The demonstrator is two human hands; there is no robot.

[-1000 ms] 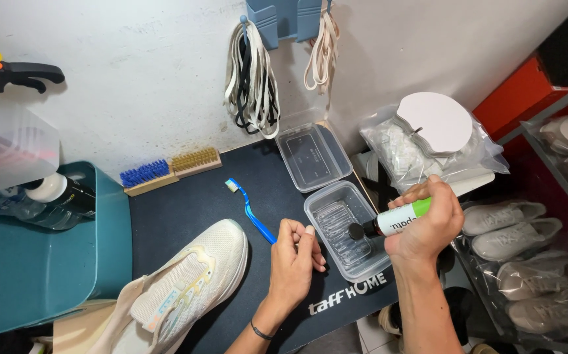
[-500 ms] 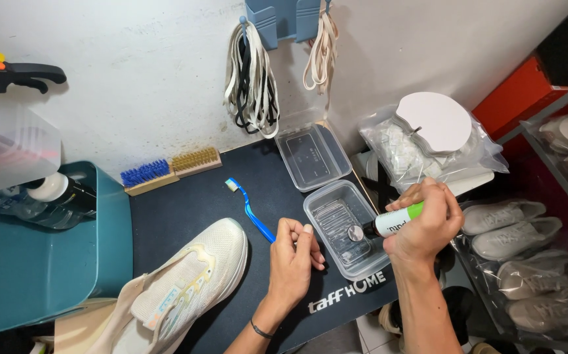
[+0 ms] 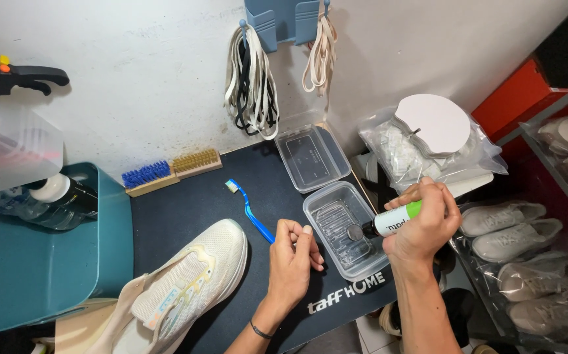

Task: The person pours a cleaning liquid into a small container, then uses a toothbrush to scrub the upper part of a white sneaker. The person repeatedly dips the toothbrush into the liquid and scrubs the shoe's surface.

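Note:
My right hand (image 3: 426, 226) grips a small white and green bottle (image 3: 394, 220), tipped on its side with its dark nozzle (image 3: 356, 231) over a clear plastic container (image 3: 343, 227). My left hand (image 3: 293, 262) rests on the dark mat (image 3: 198, 203), fingers curled around the handle end of a blue toothbrush (image 3: 248, 210). The brush head points away toward the wall. A cream sneaker (image 3: 189, 282) lies on the mat to the left of my left hand.
The container's clear lid (image 3: 311, 156) lies behind it. A blue brush (image 3: 146, 177) and a brass brush (image 3: 196, 162) lean at the wall. Laces (image 3: 252, 82) hang above. A teal tub (image 3: 41, 262) stands left; bagged shoes (image 3: 533, 262) on a rack right.
The bottle has dipped slightly lower, toward the container, and my right hand shifted a little. My left hand stays put on the toothbrush.

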